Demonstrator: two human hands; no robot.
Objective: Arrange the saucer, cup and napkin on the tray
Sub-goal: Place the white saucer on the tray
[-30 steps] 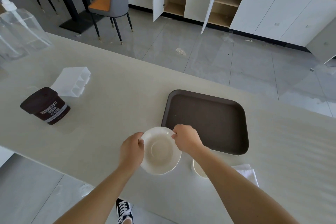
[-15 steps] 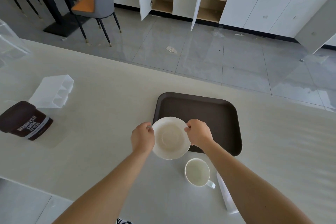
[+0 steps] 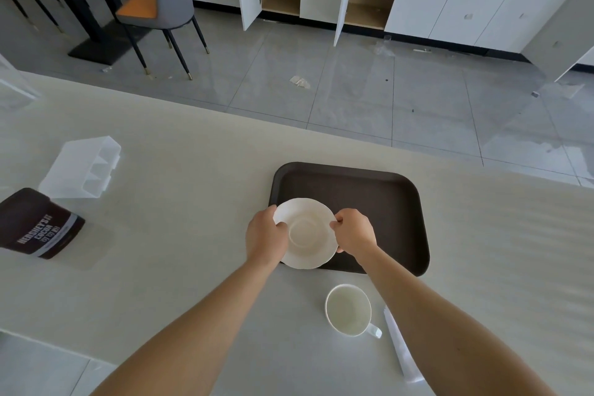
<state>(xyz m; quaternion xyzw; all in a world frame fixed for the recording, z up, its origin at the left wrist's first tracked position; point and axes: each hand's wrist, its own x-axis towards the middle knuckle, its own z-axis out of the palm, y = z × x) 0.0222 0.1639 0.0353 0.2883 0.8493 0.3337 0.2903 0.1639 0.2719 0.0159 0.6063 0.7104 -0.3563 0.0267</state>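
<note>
A white saucer (image 3: 305, 231) is held by its rim between my left hand (image 3: 265, 235) and my right hand (image 3: 353, 230), over the near left corner of the dark brown tray (image 3: 379, 202). Part of the saucer overhangs the tray's front edge. A white cup (image 3: 348, 310) stands upright and empty on the counter in front of the tray, its handle pointing right. A white napkin (image 3: 400, 347) lies to the right of the cup, mostly hidden under my right forearm.
A brown Hershey's cocoa tub (image 3: 35, 227) lies on its side at the left, with a clear plastic organiser (image 3: 83, 167) behind it. The counter's far edge (image 3: 225, 111) runs beyond the tray, with floor, a chair and open cabinets past it.
Both hands have carried the saucer away from me, from the counter onto the tray's near left corner. The cup and napkin, earlier hidden by my arm, now show.
</note>
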